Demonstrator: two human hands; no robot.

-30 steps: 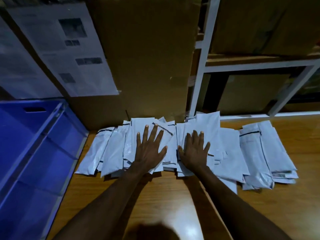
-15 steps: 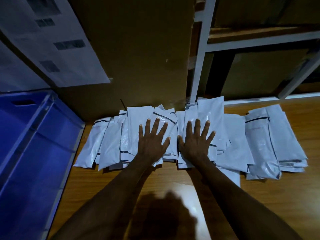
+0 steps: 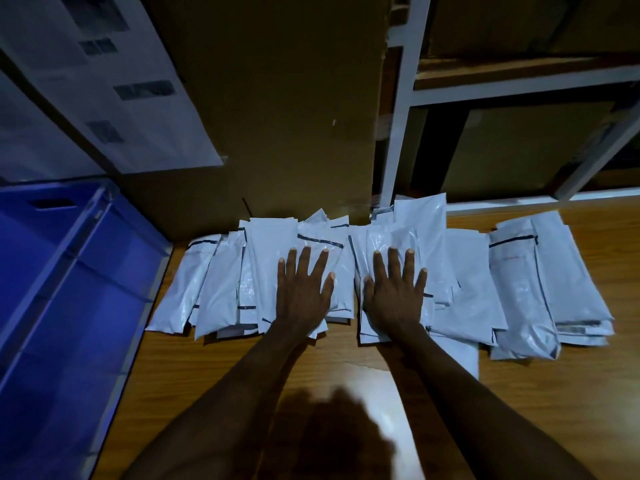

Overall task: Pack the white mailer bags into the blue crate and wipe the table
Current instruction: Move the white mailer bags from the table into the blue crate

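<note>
Several white mailer bags [image 3: 221, 285] lie in an overlapping row across the far part of the wooden table [image 3: 561, 403]. A separate small stack of mailer bags [image 3: 547, 285] lies at the right end. My left hand [image 3: 304, 292] rests flat, fingers spread, on the bags left of the middle. Beside it, my right hand [image 3: 394, 292] also presses flat on the bags with its fingers apart. Neither hand grips a bag. The blue crate [image 3: 69, 306] stands at the table's left edge, and what shows of its inside holds nothing.
A tall cardboard box [image 3: 277, 116] stands right behind the bags, with printed papers [image 3: 114, 81] hanging to its left. A white metal shelf frame [image 3: 401, 109] with more cardboard boxes rises at the back right. My head's shadow falls on the near table.
The view has tilted down a little, so the bags sit higher in frame. Both hands have slid slightly forward on the bags with fingers spread wider.
</note>
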